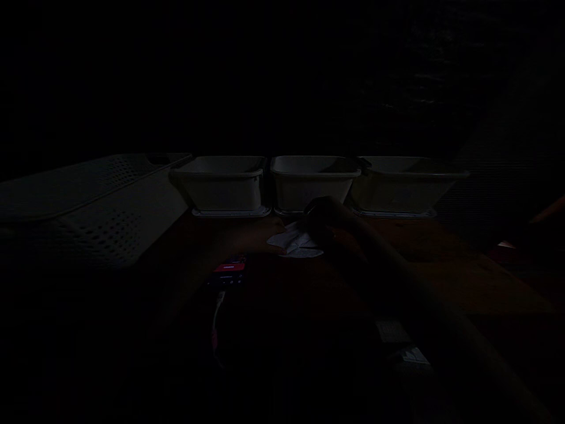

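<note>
The scene is very dark, so detail is poor. A pale, creased sheet (296,241), thin and soft like cloth or paper, is between my hands just above or on the wooden table. My left hand (263,234) grips its left edge, thumb and fingers closed on it. From the right, my right hand (327,219) bends over the sheet's other side with curled fingers pinching it; the fingertips are mostly hidden in shadow. Whether the sheet touches the table I cannot tell.
Three light plastic bins, left (225,191), middle (311,189) and right (397,194), stand behind my hands. A perforated basket (97,224) is at left. A lit phone (228,272) with a cable (215,321) lies near my left forearm. At far right, part of another person (547,217) shows faintly.
</note>
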Action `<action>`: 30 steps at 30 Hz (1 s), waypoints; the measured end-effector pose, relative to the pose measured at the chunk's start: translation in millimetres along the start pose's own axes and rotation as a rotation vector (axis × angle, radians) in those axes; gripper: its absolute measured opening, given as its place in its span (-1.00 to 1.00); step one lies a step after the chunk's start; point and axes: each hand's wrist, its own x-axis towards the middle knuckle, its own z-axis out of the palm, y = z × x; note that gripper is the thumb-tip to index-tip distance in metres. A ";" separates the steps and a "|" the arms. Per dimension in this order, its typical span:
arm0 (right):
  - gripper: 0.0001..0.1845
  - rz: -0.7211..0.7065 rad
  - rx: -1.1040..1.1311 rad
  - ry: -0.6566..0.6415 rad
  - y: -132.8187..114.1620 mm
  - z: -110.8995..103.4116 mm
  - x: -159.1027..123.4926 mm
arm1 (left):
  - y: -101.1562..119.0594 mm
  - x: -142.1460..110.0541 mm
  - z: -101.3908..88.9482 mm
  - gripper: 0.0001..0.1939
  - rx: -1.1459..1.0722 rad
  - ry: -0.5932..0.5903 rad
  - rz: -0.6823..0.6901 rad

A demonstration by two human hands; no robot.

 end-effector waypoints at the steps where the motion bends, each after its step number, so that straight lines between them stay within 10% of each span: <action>1: -0.67 0.005 0.000 -0.002 -1.2 -0.5 -0.2 | -0.5 -0.3 0.2 -0.41 0.002 0.007 0.015; 30: -0.77 -0.019 0.014 -0.054 20.0 12.3 22.4 | 0.3 0.4 0.9 -0.43 0.029 -0.001 0.008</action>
